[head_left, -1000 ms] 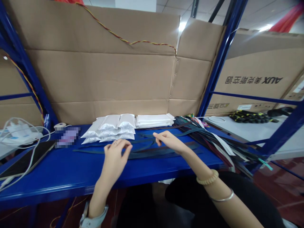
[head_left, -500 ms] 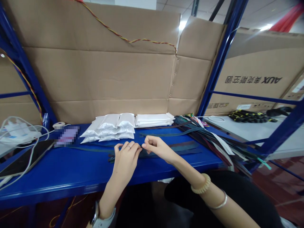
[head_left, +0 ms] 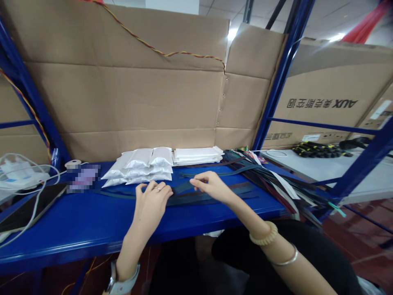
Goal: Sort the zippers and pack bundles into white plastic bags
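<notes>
A dark teal zipper (head_left: 183, 187) runs between my hands over the blue table. Its left part is closed in the fingers of my left hand (head_left: 153, 200), which wears a ring. The other end is pinched between thumb and fingers of my right hand (head_left: 210, 186), a little above the table. More dark zippers (head_left: 242, 190) lie flat beneath and beside the hands. A large loose bundle of zippers (head_left: 260, 178), dark green, maroon and white, spreads over the table's right side.
Behind my hands sit stacked white packets (head_left: 141, 164) and flat white packs (head_left: 198, 155). A cardboard sheet (head_left: 138, 98) closes off the back. A tablet-like device (head_left: 33, 205), white cables (head_left: 39, 192) and a blurred purple item (head_left: 83, 178) lie at left. A blue post (head_left: 284, 78) stands at right.
My hands have moved apart, the left one leftward and the right one slightly right. A stretch of the zipper now shows between them. The view has shifted slightly.
</notes>
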A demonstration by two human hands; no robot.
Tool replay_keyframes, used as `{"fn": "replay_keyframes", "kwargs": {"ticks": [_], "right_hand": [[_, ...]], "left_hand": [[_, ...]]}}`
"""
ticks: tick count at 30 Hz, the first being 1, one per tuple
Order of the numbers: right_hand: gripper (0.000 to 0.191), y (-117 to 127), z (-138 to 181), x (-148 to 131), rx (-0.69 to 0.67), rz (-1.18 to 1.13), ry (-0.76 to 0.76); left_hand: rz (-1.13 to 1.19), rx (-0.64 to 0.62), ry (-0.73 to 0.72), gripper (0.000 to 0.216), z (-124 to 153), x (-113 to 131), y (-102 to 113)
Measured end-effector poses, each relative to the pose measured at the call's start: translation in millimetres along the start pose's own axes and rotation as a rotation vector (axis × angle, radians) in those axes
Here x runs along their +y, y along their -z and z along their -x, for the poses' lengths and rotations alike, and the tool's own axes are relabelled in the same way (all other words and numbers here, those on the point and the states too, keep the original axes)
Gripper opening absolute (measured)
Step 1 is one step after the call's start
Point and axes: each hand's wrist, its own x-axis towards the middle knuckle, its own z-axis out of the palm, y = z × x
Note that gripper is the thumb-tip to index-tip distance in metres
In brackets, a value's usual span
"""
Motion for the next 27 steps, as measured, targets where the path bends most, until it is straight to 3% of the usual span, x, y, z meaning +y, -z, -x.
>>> {"fn": "replay_keyframes", "kwargs": {"ticks": [5, 9, 14, 16, 19, 22, 27], "right_hand": [[0.045, 46, 1, 11, 0.146, 0.078, -0.057], [0.043, 88, 13, 21, 0.337, 0.243, -0.109], [0.035, 133, 34, 34, 0.667, 0.606, -0.423], [0.036, 142, 40, 38, 0.718, 0.747, -0.536], [0.04, 141, 43, 44, 0.643, 0.916, -0.627], [0.038, 129, 39, 49, 0.481, 1.013, -0.656], [0.038, 87, 14, 57, 0.234, 0.977, -0.415]], "left_hand": [[-0.037, 0.016, 0.101, 0.026, 4, -31, 9], [-0.072, 0.027, 0.186, 0.026, 11, -54, 18], [-0.071, 0.011, 0.243, 0.025, 21, -78, 21], [-0.054, -0.018, 0.23, 0.025, 22, -81, 21], [-0.004, -0.083, 0.208, 0.026, 21, -76, 20], [0.116, -0.203, 0.173, 0.027, 20, -70, 19], [0.204, -0.294, 0.204, 0.033, 21, -69, 18]]}}
